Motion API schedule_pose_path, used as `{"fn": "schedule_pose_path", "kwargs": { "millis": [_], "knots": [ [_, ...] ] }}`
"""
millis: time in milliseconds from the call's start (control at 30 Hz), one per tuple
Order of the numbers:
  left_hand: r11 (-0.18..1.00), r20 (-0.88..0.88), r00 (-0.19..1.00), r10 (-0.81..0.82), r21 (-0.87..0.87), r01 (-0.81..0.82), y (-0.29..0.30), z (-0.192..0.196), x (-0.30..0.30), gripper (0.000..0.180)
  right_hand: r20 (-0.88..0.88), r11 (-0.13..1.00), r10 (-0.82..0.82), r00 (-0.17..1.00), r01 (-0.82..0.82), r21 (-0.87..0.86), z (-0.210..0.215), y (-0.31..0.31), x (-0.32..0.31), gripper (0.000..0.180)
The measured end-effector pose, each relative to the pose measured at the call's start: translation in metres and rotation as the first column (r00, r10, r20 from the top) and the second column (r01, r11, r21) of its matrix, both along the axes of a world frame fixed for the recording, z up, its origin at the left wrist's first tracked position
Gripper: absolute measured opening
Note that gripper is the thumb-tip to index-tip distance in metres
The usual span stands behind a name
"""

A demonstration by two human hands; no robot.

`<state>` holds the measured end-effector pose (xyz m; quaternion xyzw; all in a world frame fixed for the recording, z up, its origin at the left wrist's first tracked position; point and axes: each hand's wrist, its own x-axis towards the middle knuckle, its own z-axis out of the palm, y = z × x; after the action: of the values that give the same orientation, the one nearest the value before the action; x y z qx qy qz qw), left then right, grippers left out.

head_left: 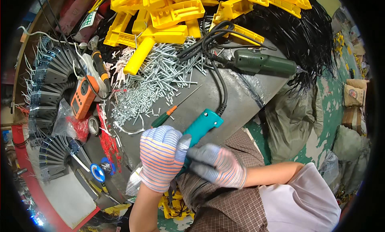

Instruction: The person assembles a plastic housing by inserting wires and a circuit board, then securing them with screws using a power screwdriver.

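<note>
My left hand (161, 158), in a striped knit glove with a grey palm, is closed round a teal corded tool (201, 126). Two screws show near the cord end of its casing; its lower end is hidden behind my hands. Against the tool's lower right side is my right hand (218, 166), gloved alike. Motion smears its fingers, so I cannot tell whether they grip. On the bench just beyond my left hand lies a thin screwdriver (170, 110) with a green and orange handle.
Loose screws (160, 71) are heaped beneath yellow plastic casings (178, 13). A dark green electric screwdriver (264, 63) lies right, near black cables (296, 35). On the left are an orange meter (84, 96), a blue solder spool (97, 172) and dark plates with wires (50, 103).
</note>
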<state>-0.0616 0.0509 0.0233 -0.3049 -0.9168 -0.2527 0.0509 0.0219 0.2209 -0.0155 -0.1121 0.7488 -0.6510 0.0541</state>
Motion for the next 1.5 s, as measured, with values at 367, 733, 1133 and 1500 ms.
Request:
{"fn": "schedule_pose_path", "kwargs": {
  "millis": [367,733,1133,1500],
  "knots": [
    [0.998,-0.063,0.996,0.059,0.014,-0.058,0.002,0.007,0.018,0.034,-0.547,0.643,-0.053,0.836,0.448,0.622,0.054,0.134,-0.084,0.029],
    [0.962,0.014,0.984,0.178,-0.213,-0.171,0.029,-0.003,0.025,0.054,-0.258,0.346,0.305,0.917,0.145,0.927,0.041,0.221,-0.121,0.076],
    [0.937,0.043,0.964,0.264,-0.249,-0.246,0.038,-0.008,0.019,0.055,-0.009,0.733,0.136,0.991,-0.107,-0.672,0.122,0.081,-0.107,0.081],
    [0.93,0.033,0.958,0.284,-0.252,-0.267,0.034,-0.012,0.024,0.054,0.005,0.863,0.208,0.978,-0.181,-0.471,0.107,0.055,-0.116,0.055]
  ]
}}
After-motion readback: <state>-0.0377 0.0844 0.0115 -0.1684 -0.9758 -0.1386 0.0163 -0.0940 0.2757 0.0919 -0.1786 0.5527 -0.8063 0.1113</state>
